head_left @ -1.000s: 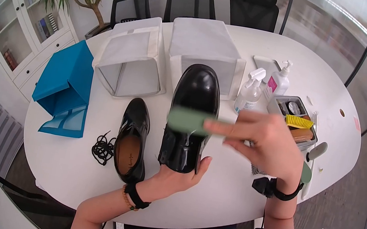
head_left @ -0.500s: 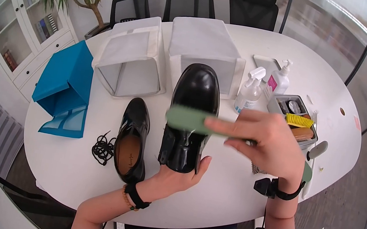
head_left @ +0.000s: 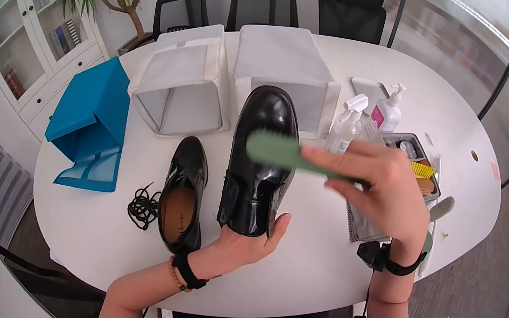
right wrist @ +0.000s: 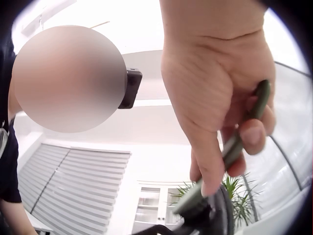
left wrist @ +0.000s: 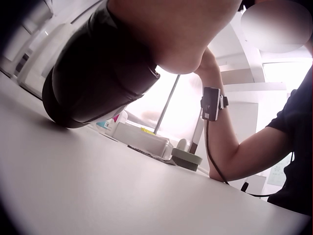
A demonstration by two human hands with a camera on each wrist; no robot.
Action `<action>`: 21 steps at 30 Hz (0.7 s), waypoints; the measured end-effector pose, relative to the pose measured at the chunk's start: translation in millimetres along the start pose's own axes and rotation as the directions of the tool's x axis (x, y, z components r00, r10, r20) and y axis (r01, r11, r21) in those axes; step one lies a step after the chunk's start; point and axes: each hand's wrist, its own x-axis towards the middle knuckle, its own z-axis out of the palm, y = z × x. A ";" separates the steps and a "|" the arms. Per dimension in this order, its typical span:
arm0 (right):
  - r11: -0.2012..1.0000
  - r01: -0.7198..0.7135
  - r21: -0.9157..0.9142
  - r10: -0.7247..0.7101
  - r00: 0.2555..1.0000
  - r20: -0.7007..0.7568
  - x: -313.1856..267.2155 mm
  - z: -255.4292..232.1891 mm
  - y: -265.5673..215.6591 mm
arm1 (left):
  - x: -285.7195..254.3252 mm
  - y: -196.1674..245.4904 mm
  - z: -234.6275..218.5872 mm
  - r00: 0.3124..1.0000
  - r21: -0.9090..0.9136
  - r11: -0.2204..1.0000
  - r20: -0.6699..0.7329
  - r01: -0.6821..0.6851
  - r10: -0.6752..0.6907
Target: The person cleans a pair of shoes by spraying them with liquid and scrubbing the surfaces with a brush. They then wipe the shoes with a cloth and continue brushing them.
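My left hand (head_left: pixel 233 250) holds a glossy black leather shoe (head_left: pixel 270 111) at its heel end, toe pointing away. The fingers are hidden by the shoe and the thumb shows at its right side. In my right hand (head_left: pixel 382 188) is the handle of a green shoe brush (head_left: pixel 273 149), lying across the shoe's upper. Its dark bristles show against the shoe in the right wrist view. The matching shoe (head_left: pixel 186 171) stands to the left, tan insole visible, with a bundle of black laces (head_left: pixel 143 206) beside it.
A blue box (head_left: pixel 91 103) and two pale fabric boxes (head_left: pixel 184 58) stand at the left and back. To the right are a spray bottle (head_left: pixel 342 134), a pump bottle (head_left: pixel 388 111), a grey bin (head_left: pixel 398 138) with a yellow-bristled brush (head_left: pixel 423 170), and a grey cloth (head_left: pixel 361 227).
The right hand and brush have moved a little right and farther up the shoe toward the toe. The shoe in the left hand has shifted slightly left.
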 end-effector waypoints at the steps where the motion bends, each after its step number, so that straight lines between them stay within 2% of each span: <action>1: 1.000 0.011 -0.018 -0.009 0.991 0.137 -1.7 -4.2 0.3 | -0.3 0.0 -0.6 0.999 -0.006 1.000 0.034 0.022 -0.021; 4: 0.999 0.000 -0.055 0.004 0.998 0.070 -0.8 -3.5 -2.4 | -0.5 -0.4 0.2 1.000 0.010 1.000 0.023 0.000 0.000; 5: 0.995 -0.045 -0.084 0.043 0.999 -0.032 0.6 -1.0 -6.0 | 0.2 0.1 0.6 1.000 0.010 1.000 0.023 0.001 -0.001; 6: 0.996 -0.044 -0.083 0.042 0.999 -0.031 0.6 -0.1 -6.6 | 1.2 0.9 0.7 1.000 0.006 1.000 0.004 -0.010 0.010; 8: 0.999 -0.048 -0.022 0.045 0.989 -0.139 1.3 1.5 -6.4 | 2.8 1.0 0.6 1.000 0.003 1.000 -0.016 -0.022 0.022; 9: 0.999 -0.048 -0.023 0.045 0.989 -0.139 0.3 0.8 -4.7 | 3.4 1.0 0.8 0.999 0.006 1.000 -0.026 -0.031 0.031; 11: 0.999 0.021 0.040 -0.028 0.984 0.175 -2.8 -1.5 -0.5 | 2.8 0.5 1.2 0.999 0.010 0.999 -0.037 -0.039 0.040; 13: 1.000 0.015 0.016 -0.017 0.989 0.148 -2.8 -2.6 -3.6 | -0.4 -1.1 1.5 1.000 -0.011 1.000 0.026 -0.006 0.007; 15: 1.000 0.009 -0.009 -0.008 0.992 0.122 -1.8 -2.7 -5.4 | 2.4 0.6 1.2 1.000 0.000 1.000 0.002 -0.017 0.017; 17: 0.998 -0.060 -0.013 0.059 0.997 -0.049 -0.3 -2.6 -5.9 | 2.4 1.5 0.7 0.999 0.012 1.000 -0.023 -0.027 0.027; 21: 1.000 0.007 0.011 -0.007 1.000 0.025 -3.3 -1.6 -1.6 | 0.4 -0.8 2.4 1.000 -0.006 1.000 -0.004 -0.004 0.004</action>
